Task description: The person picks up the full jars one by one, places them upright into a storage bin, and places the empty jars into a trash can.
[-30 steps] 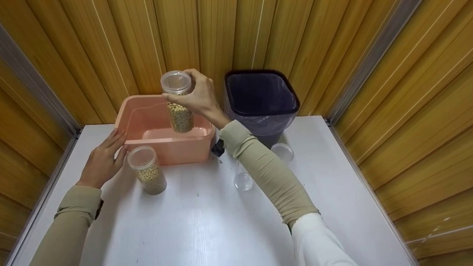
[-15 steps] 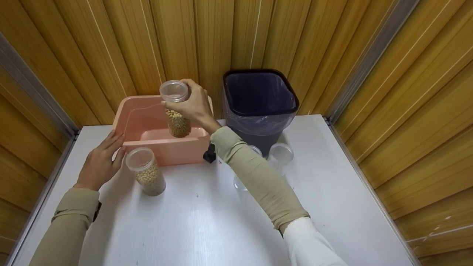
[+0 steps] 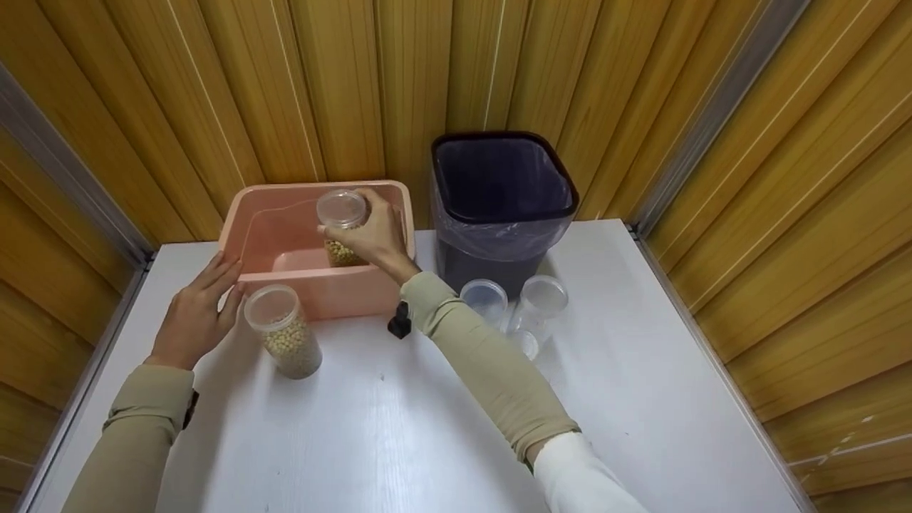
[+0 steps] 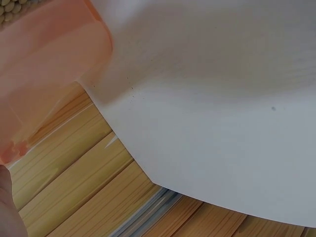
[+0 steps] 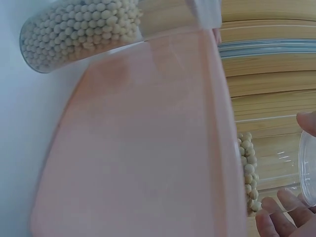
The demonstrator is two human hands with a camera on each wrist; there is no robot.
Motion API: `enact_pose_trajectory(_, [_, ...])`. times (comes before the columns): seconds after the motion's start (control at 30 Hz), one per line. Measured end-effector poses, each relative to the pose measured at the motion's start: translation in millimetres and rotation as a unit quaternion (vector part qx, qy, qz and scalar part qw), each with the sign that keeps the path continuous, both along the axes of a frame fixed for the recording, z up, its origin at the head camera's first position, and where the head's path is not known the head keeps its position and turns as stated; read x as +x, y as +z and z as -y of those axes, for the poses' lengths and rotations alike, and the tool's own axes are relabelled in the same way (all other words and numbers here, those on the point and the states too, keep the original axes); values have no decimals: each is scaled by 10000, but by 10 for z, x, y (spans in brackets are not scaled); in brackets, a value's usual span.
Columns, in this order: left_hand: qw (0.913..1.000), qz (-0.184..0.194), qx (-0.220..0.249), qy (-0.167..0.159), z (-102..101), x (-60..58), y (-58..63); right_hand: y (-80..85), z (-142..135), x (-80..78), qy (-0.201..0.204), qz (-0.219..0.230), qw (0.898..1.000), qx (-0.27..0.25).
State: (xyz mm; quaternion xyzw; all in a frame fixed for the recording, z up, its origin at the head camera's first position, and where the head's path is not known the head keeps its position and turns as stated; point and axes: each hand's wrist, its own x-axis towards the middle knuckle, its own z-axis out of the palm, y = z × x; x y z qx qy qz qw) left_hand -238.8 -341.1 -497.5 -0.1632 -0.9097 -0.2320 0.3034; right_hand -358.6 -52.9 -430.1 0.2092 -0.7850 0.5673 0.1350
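My right hand (image 3: 377, 239) holds a clear lidded jar of pale round beans (image 3: 343, 254) by its upper part, upright. The jar's lower part is inside the pink plastic bin (image 3: 335, 296), hidden behind the front wall. In the right wrist view, fingers curl round the same jar (image 5: 276, 165) beyond the bin's rim. My left hand (image 3: 194, 313) lies with fairly straight fingers against the bin's front left corner. Close to its thumb, a second jar of beans (image 3: 291, 342) stands on the table, in front of the bin; the right wrist view shows its beans (image 5: 81, 32).
A dark waste bin (image 3: 491, 246) with a clear liner stands right of the pink bin. In front of it are two clear jars without visible contents, a left one (image 3: 484, 299) and a right one (image 3: 543, 303), partly behind my right sleeve. Wood-patterned walls (image 3: 413, 85) enclose the white table (image 3: 356, 442).
My right hand has lowered the jar of beans from above the pink bin into it. The left hand stays at the bin's corner. More of the two clear jars shows beside the right sleeve.
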Motion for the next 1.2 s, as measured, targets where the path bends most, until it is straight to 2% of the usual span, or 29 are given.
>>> enact_pose_trajectory(0.2, [9999,145,46,47,-14,32,-23,-178,-25,54,-78,299,9993,230])
enact_pose_trajectory(0.33, [9998,177,85,39,-11,32,-17,-229,-28,58,-116,345,9988,322])
enact_pose_trajectory(0.47, [9999,119,89,9,9,15,-9,-228,-16,38,-174,363,9983,420])
enact_pose_trajectory(0.77, [9999,49,126,-43,22,-5,-2,-210,-4,23,-431,713,9947,605])
enact_pose_trajectory(0.97, [9999,78,140,-31,-3,-9,-8,-213,-21,16,-746,799,9904,847])
enact_pose_trajectory(1.2, [9998,78,185,-83,2,-3,-9,-197,-17,22,-882,952,9847,1165])
